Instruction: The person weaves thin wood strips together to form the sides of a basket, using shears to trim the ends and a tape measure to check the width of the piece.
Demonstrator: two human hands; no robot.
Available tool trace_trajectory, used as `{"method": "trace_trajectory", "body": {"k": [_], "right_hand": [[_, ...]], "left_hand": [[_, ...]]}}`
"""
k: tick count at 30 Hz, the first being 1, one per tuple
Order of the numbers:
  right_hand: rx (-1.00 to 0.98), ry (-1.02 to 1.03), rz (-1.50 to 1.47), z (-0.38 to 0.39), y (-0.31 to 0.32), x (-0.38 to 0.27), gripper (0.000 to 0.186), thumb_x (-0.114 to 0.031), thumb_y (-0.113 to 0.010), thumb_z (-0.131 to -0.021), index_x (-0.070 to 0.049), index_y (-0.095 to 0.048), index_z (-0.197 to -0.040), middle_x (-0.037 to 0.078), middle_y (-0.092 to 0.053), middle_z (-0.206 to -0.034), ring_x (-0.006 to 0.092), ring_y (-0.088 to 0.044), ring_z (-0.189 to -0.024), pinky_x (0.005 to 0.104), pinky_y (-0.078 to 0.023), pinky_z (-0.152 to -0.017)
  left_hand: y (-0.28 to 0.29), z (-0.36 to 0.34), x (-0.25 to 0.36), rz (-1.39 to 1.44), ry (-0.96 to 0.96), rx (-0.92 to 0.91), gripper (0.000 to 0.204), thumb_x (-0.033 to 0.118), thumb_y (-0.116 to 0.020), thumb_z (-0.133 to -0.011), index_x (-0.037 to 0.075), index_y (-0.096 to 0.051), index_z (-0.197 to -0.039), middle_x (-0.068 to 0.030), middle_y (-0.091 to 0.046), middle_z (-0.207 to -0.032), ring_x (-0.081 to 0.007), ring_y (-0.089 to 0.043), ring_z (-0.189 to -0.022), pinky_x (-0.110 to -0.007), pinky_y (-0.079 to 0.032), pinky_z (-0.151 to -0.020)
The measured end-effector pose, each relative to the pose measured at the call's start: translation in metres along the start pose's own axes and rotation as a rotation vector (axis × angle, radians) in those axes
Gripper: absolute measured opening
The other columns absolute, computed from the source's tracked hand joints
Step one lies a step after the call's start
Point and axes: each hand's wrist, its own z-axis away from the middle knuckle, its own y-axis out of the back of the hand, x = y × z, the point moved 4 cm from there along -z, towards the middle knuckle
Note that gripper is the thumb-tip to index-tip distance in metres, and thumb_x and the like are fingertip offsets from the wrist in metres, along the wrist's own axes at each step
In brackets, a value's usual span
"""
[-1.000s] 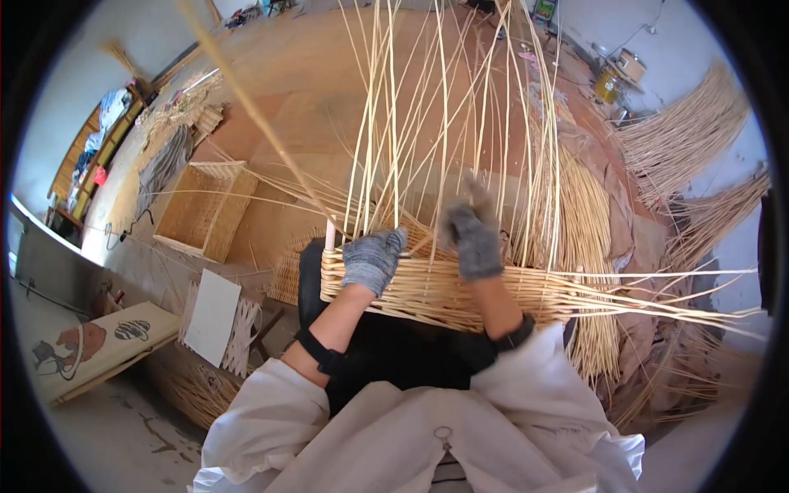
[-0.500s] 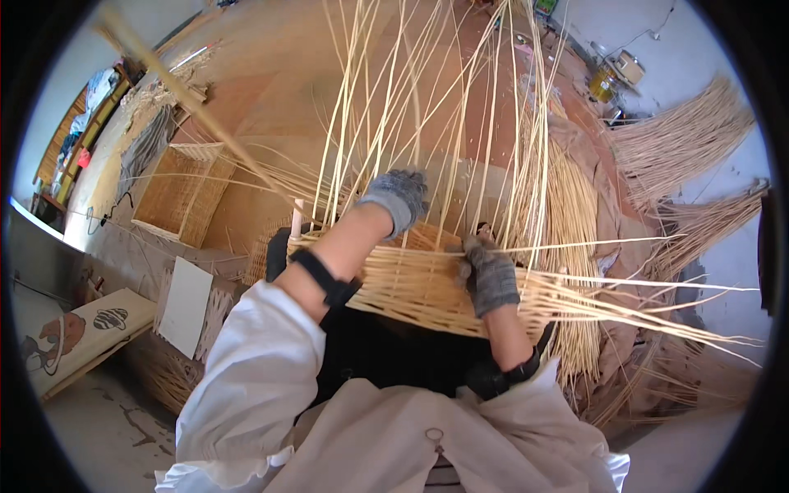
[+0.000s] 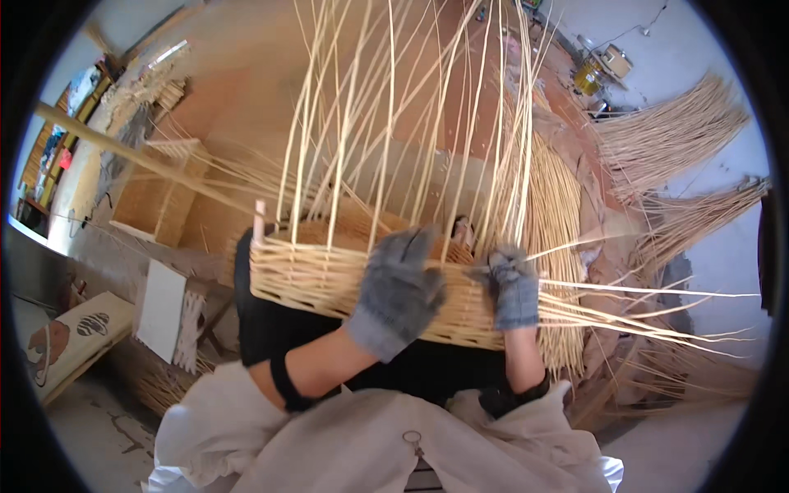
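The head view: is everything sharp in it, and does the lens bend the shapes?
In the head view, the box-shaped basket at left looks soft and smeared, while the woven basket wall left of the left hand reads clearer; also in the head view, the picture ends in a rounded dark edge and the room bows toward it.

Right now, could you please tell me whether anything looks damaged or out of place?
Dark, irregular marks break up the pale floor at lower left; stain or damage, I can't tell. The nearest basket shows no obvious damage.
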Motion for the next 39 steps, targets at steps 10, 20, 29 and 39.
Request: {"method": "trace_trajectory", "body": {"k": [10, 20, 29, 39], "right_hand": [[0.333, 0.144, 0.023, 0.020, 0.046, -0.046, 0.063, 0.000, -0.051, -0.081, -0.006, -0.027, -0.140, 0.007, -0.052, -0.065, 0.0159, -0.046, -0.052, 0.0353, -0.052, -0.061], [0.238, -0.654, 2.304, -0.028, 0.123, -0.082, 0.058, -0.023, -0.066, -0.068, -0.011, -0.051, -0.124, 0.016, -0.061, -0.110, 0.0340, -0.058, -0.103, 0.0418, -0.047, -0.086], [-0.449, 0.693, 1.042, -0.004, -0.173, -0.037, 0.047, -0.031, -0.062, -0.085, -0.002, -0.050, -0.119, 0.016, -0.058, -0.116, 0.0244, -0.060, -0.097, 0.0339, -0.048, -0.085], [-0.176, 0.009, 0.381, -0.061, -0.288, -0.028, 0.037, -0.038, -0.048, -0.092, -0.004, -0.053, -0.079, 0.007, -0.058, -0.068, 0.0183, -0.059, -0.061, 0.0332, -0.054, -0.064]], "left_hand": [[-0.041, -0.034, 0.049, -0.194, 0.073, -0.336, 0.067, 0.052, -0.060, -0.074, 0.018, -0.045, -0.130, -0.0244, -0.041, -0.130, -0.0371, -0.040, -0.119, -0.047, -0.025, -0.102], [-0.056, -0.058, 0.098, 0.265, -0.155, -0.318, 0.053, 0.050, -0.059, -0.073, 0.023, -0.056, -0.119, -0.0116, -0.057, -0.115, -0.0294, -0.051, -0.111, -0.053, -0.021, -0.100], [0.002, 0.096, -0.152, 1.010, 0.332, 0.538, 0.080, 0.022, -0.077, -0.070, 0.002, -0.034, -0.134, -0.0120, -0.047, -0.125, -0.0228, -0.046, -0.113, -0.032, -0.036, -0.098], [-0.044, 0.066, -0.186, 1.289, 0.273, 0.086, 0.089, 0.033, -0.080, -0.065, -0.001, -0.035, -0.134, -0.0188, -0.047, -0.128, -0.0295, -0.042, -0.122, -0.032, -0.034, -0.101]]}}
